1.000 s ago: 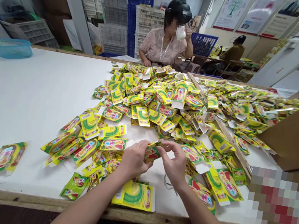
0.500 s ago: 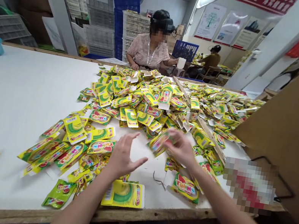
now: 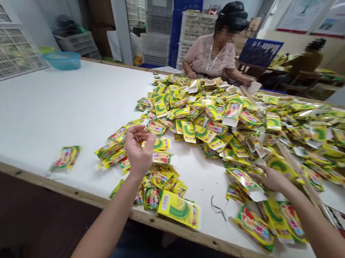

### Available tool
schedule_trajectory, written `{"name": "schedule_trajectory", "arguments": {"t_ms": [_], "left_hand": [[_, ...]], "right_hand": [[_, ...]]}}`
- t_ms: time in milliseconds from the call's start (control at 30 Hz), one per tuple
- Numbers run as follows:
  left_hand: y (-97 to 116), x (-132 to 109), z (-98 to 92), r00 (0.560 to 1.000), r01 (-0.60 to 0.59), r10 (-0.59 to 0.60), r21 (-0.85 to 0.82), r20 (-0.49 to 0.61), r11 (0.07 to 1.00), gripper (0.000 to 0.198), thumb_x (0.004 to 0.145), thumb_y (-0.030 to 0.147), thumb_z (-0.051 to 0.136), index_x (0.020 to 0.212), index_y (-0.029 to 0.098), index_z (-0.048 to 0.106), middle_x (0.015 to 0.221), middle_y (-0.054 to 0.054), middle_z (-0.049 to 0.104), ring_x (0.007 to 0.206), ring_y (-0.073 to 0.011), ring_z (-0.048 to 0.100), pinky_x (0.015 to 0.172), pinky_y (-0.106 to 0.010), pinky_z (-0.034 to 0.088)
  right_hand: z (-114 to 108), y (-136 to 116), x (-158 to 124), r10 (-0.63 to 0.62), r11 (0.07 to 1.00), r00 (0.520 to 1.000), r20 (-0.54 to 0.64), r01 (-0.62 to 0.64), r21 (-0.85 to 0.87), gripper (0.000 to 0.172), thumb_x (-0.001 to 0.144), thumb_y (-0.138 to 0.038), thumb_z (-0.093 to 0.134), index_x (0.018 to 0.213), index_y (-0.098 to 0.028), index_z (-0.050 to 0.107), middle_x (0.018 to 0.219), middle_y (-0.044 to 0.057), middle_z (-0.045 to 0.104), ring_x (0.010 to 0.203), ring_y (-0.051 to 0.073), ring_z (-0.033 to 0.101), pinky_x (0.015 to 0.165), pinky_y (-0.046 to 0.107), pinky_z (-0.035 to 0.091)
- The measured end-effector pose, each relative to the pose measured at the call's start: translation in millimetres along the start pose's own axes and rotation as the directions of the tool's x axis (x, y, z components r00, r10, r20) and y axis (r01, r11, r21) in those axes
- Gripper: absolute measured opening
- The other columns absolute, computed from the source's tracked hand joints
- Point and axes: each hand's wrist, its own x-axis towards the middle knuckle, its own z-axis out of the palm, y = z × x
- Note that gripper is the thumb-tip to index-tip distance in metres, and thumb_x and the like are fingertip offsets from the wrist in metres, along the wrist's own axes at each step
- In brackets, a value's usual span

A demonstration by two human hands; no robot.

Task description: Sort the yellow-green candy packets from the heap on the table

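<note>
My left hand is raised over the left part of the pile, fingers loosely curled and thumb apart, with nothing in it. Below it lie yellow-green candy boxes and small green candy packets. On the right, my right hand reaches low over the heap, its fingers apart at the edge of a yellow candy box with an open white flap. Whether the fingertips touch that box is unclear. A larger yellow box lies flat at the front edge, and another box sits nearer my right forearm.
A big heap of candy boxes spreads across the white table. One box lies apart on the left. A wooden strip crosses the right side. A blue basin stands far left. A co-worker sits opposite.
The view has turned left. My right hand has moved right and no longer clearly holds the box it had. My left hand has lifted away leftward, its fingers curling.
</note>
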Motion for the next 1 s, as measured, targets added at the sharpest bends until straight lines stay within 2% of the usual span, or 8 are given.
{"name": "schedule_trajectory", "arguments": {"t_ms": [167,300,433,533,633,767,900,1000], "left_hand": [[19,9,-76.4,0.961,-0.002,-0.099,0.366,0.258,0.930,0.018,0.073,0.034,0.061,0.081,0.019,0.054,0.067,0.003,0.055,0.059,-0.0099,0.053,0.058,-0.021,0.043],[16,-10,-113.4,0.716,-0.166,-0.472,0.782,0.515,0.601,0.014,0.081,0.032,0.051,0.082,0.020,0.059,0.074,-0.001,0.064,0.068,-0.0169,0.060,0.065,-0.028,0.045],[5,-28,-113.4,0.690,-0.300,-0.566,0.890,0.451,0.344,0.022,0.086,0.026,0.042,0.097,0.017,0.059,0.098,-0.009,0.065,0.095,-0.0234,0.060,0.081,-0.034,0.045],[-4,-31,-103.5,0.631,-0.341,-0.609,0.877,0.481,0.339,0.027,0.085,0.031,0.045,0.105,0.017,0.057,0.107,-0.010,0.063,0.103,-0.0234,0.057,0.086,-0.033,0.043],[-7,-28,-96.1,0.546,-0.386,-0.667,0.858,0.508,0.338,0.037,0.079,0.035,0.056,0.110,0.016,0.055,0.112,-0.011,0.061,0.108,-0.0253,0.055,0.089,-0.034,0.042],[2,-25,-102.1,0.559,-0.356,-0.710,0.898,0.427,0.259,0.035,0.081,0.039,0.050,0.106,0.016,0.055,0.108,-0.012,0.063,0.104,-0.0257,0.057,0.086,-0.034,0.043],[-1,-28,-122.6,0.545,-0.314,-0.789,0.942,0.283,0.120,0.045,0.071,0.044,0.056,0.103,0.014,0.052,0.107,-0.015,0.062,0.100,-0.0290,0.059,0.080,-0.035,0.044],[-15,-34,-133.7,0.557,-0.266,-0.738,0.924,0.379,0.274,0.038,0.070,0.041,0.054,0.097,0.015,0.051,0.102,-0.013,0.062,0.099,-0.0262,0.058,0.082,-0.034,0.044]], "right_hand": [[12,-1,6,0.083,0.983,0.934,0.346,-0.019,-0.184,0.029,0.059,-0.027,0.077,0.078,-0.006,0.071,0.063,0.019,0.066,0.050,0.019,0.054,0.052,0.030,0.032],[12,-8,0,0.085,0.962,0.891,0.445,0.043,-0.269,0.014,0.072,-0.015,0.068,0.082,-0.005,0.068,0.079,0.025,0.067,0.058,0.017,0.059,0.055,0.029,0.030],[0,-17,-2,0.110,0.937,0.888,0.447,0.057,-0.344,0.018,0.078,-0.007,0.053,0.092,-0.005,0.065,0.088,0.028,0.065,0.061,0.019,0.060,0.054,0.030,0.028],[-29,-30,-3,0.135,0.930,0.917,0.376,0.014,-0.367,0.025,0.078,-0.009,0.052,0.100,-0.006,0.063,0.085,0.027,0.066,0.060,0.021,0.059,0.052,0.030,0.030],[-58,-52,-18,0.141,0.990,0.936,0.321,-0.136,-0.040,0.029,0.076,-0.012,0.055,0.104,-0.014,0.062,0.071,0.014,0.067,0.057,0.019,0.058,0.053,0.029,0.037],[-62,-89,-62,0.049,0.580,0.817,0.574,-0.492,0.650,0.023,0.065,-0.019,0.063,0.088,-0.022,0.063,0.075,0.004,0.068,0.063,0.017,0.063,0.062,0.029,0.049],[-31,-122,-88,-0.131,0.226,0.701,0.701,-0.668,0.709,0.030,0.052,-0.024,0.076,0.079,-0.019,0.063,0.071,0.001,0.067,0.062,0.016,0.064,0.059,0.029,0.052],[-10,-137,-85,-0.134,0.171,0.729,0.671,-0.650,0.741,0.032,0.048,-0.023,0.080,0.074,-0.017,0.063,0.067,0.001,0.068,0.058,0.014,0.063,0.055,0.026,0.051]]}}
